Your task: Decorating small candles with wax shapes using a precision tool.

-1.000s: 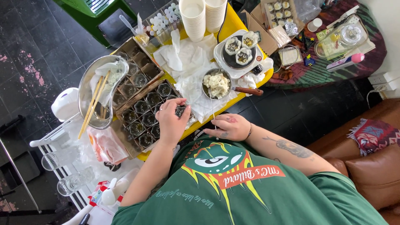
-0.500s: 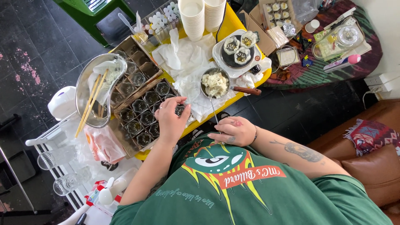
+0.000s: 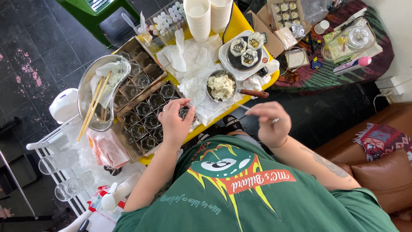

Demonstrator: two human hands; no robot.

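Left hand (image 3: pixel 174 122) is curled on a small dark cup (image 3: pixel 184 113); right hand (image 3: pixel 268 122) pinches a thin metal rod (image 3: pixel 241 105), angled up-left toward the pan.

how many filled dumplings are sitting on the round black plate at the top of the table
3: one dumpling at the plate's left, one at its upper right, one at its lower edge, all on the black plate. None seems hidden.

The desk (image 3: pixel 253 92) is bright yellow, spread at twelve o'clock with white paper towels (image 3: pixel 193 64) beneath a stack of white cups (image 3: pixel 199 19). A silver kidney-shaped bowl (image 3: pixel 92 96) holds pale wooden chopsticks (image 3: pixel 92 107) at ten o'clock. The shirt (image 3: pixel 240 193) is green, printed with yellow, red and white, over black floor tiles (image 3: pixel 38 47) flecked with pink.
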